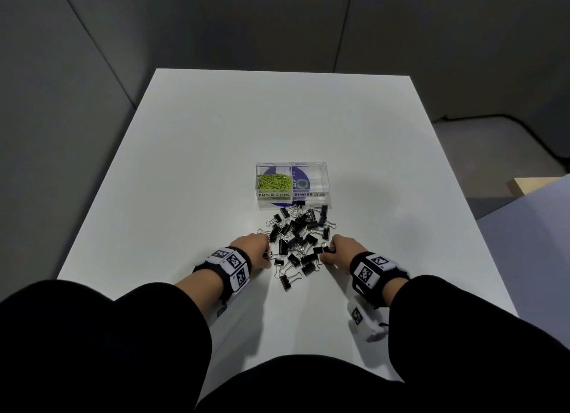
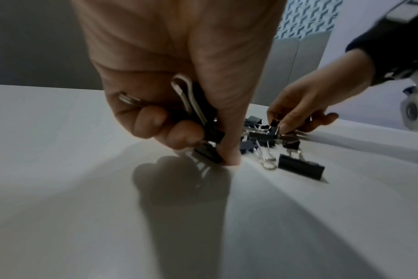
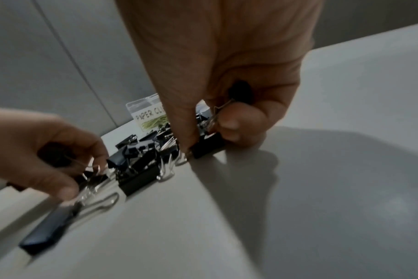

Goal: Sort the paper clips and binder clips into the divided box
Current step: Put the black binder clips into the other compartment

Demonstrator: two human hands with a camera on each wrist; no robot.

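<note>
Both hands were down at the near edge of the binder clips (image 1: 296, 236), which lay heaped on the table (image 1: 191, 153) just in front of the box (image 1: 293, 182).

Left hand (image 1: 251, 250): fingers curled around several clips already gathered in the palm, thumb and forefinger pinching another against the table.
Right hand (image 1: 340, 250): thumb and forefinger pinched a black clip by its body, a wire handle sticking up behind the fingers; it seemed to hold a second one deeper in the palm, but the wrist view was too blurred to be sure.

Risks, as I judged them:
- Wire handles in the heap looked interlocked. Lifting one clip could drag neighbours along and scatter them, or drop them short of the box.
- The left hand was already loaded; adding more could let one slip out on the way.
- The box was light, clear plastic, with clips touching its front wall. A knock from a full hand could shift it.
- The two compartments sat side by side, so a careless drop could land among the paper clips (image 1: 274, 181).

The clips were small, black-bodied, with silver wire handles, some splayed flat, some folded. Green paper clips filled the left compartment, labelled PAPER CLIPS. The right one, labelled BINDER CLIPS, looked empty.
</note>
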